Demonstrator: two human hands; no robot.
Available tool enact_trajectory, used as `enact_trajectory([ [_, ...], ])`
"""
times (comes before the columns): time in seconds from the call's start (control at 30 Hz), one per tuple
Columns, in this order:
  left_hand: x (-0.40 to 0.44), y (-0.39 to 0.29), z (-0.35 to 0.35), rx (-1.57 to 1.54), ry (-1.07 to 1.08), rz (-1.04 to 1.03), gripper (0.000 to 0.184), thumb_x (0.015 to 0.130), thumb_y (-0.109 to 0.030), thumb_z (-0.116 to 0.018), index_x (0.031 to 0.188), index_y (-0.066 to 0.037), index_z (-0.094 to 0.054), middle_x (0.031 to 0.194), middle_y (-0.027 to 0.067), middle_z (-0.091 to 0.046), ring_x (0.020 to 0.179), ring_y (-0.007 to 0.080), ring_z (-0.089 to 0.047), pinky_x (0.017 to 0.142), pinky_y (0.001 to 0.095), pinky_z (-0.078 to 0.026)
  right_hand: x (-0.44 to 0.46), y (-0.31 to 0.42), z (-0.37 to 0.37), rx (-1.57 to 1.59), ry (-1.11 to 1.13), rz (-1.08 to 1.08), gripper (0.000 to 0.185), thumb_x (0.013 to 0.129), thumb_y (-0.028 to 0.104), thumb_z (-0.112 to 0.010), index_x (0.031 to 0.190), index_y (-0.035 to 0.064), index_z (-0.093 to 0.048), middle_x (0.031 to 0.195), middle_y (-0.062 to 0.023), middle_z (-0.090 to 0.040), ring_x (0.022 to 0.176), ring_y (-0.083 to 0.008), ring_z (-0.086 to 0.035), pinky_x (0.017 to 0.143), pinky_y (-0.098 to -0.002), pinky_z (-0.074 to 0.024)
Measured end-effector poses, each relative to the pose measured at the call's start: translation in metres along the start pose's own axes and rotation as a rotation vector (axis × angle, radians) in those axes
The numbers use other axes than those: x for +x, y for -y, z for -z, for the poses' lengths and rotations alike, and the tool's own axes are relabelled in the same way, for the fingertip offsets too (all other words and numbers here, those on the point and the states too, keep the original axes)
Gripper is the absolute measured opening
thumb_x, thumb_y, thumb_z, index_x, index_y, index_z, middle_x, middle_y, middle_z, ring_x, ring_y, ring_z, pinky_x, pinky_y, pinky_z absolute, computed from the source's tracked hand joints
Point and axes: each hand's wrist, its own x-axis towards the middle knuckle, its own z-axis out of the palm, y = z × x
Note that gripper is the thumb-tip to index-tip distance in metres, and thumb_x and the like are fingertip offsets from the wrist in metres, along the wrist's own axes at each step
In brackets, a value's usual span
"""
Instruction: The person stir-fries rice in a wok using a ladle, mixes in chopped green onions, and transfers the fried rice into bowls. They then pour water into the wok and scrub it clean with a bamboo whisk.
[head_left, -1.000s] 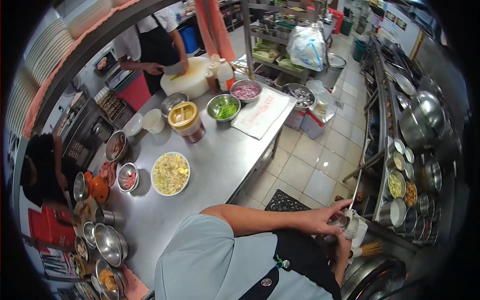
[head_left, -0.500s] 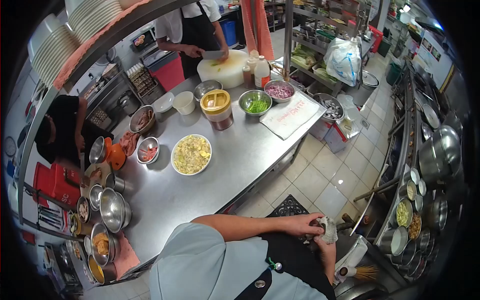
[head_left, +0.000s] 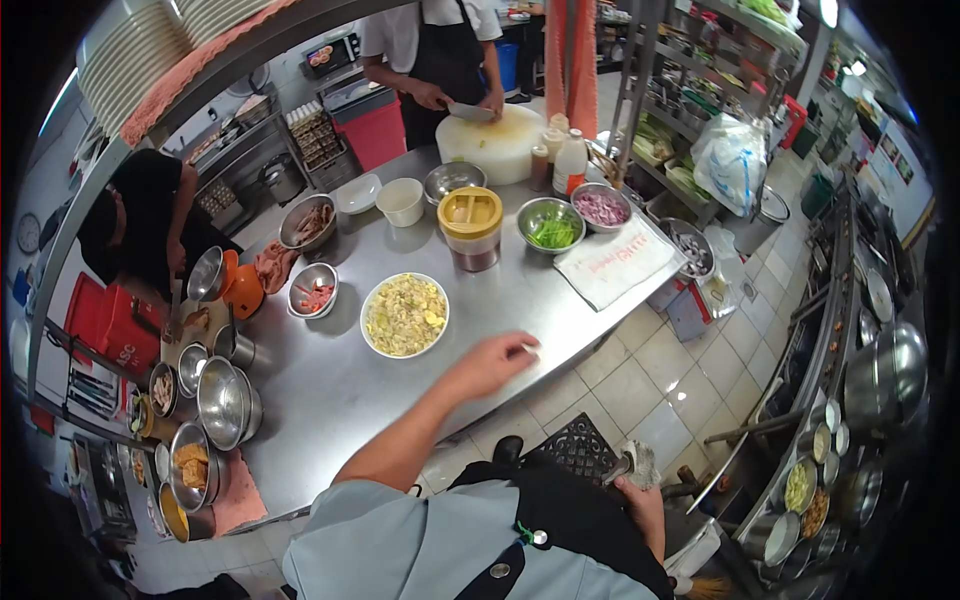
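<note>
My left hand (head_left: 490,367) reaches out over the front edge of the steel table, its fingers loosely curled and apart, with nothing visible in them. Behind it and to the left stands a white bowl of fried rice (head_left: 405,315) with yellow egg pieces. Low at my right side, my right hand (head_left: 640,494) is closed around a greyish-white cloth (head_left: 642,465). A small metallic piece shows beside the cloth; what it belongs to I cannot make out.
On the steel table (head_left: 310,420) stand a yellow-lidded container (head_left: 470,225), a bowl of chopped greens (head_left: 551,226), a bowl of chopped onion (head_left: 601,207) and a white cloth (head_left: 620,262). A co-worker cuts at a round board (head_left: 490,150). Pots (head_left: 885,375) line the stove side.
My left hand has left the cloth and moved left and forward over the table. My right hand still holds the cloth. The view has shifted slightly.
</note>
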Motion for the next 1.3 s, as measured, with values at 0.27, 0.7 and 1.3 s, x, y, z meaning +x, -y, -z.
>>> enact_trajectory([
  [0.27, 0.099, 0.077, 0.193, 0.344, -0.595, 0.259, 0.037, 0.098, -0.028, -0.064, 0.13, -0.01, -0.064, 0.103, 0.0159, -0.075, 0.093, 0.0336, -0.072, 0.084, 0.0446, -0.055, 0.042, 0.029, -0.023, 0.066, -0.034, -0.059, 0.05, 0.088, 0.02, -0.08, 0.13, 0.0022, -0.061, 0.109, -0.0032, -0.068, 0.094, -0.0155, -0.063, 0.085, -0.0296, -0.0504],
  [0.7, 0.228, 0.153, 0.257, 0.784, -0.492, 0.299, 0.033, 0.104, -0.032, -0.053, 0.133, -0.019, -0.062, 0.107, 0.018, -0.076, 0.104, 0.0378, -0.072, 0.088, 0.0538, -0.056, 0.101, 0.055, -0.056, -0.208, -0.088, -0.125, 0.045, 0.088, 0.025, -0.079, 0.124, 0.0014, -0.066, 0.106, -0.0013, -0.07, 0.091, -0.0128, -0.062, 0.081, -0.0286, -0.0494],
  [1.3, 0.181, 0.135, 0.281, 0.488, -0.544, 0.185, 0.046, 0.094, -0.026, -0.062, 0.136, -0.007, -0.061, 0.11, 0.022, -0.074, 0.106, 0.0379, -0.071, 0.089, 0.05, -0.056, 0.139, 0.072, -0.08, -0.161, 0.022, -0.118, 0.04, 0.09, 0.023, -0.078, 0.122, 0.0036, -0.064, 0.1, -0.0014, -0.068, 0.089, -0.013, -0.062, 0.078, -0.0288, -0.0493],
])
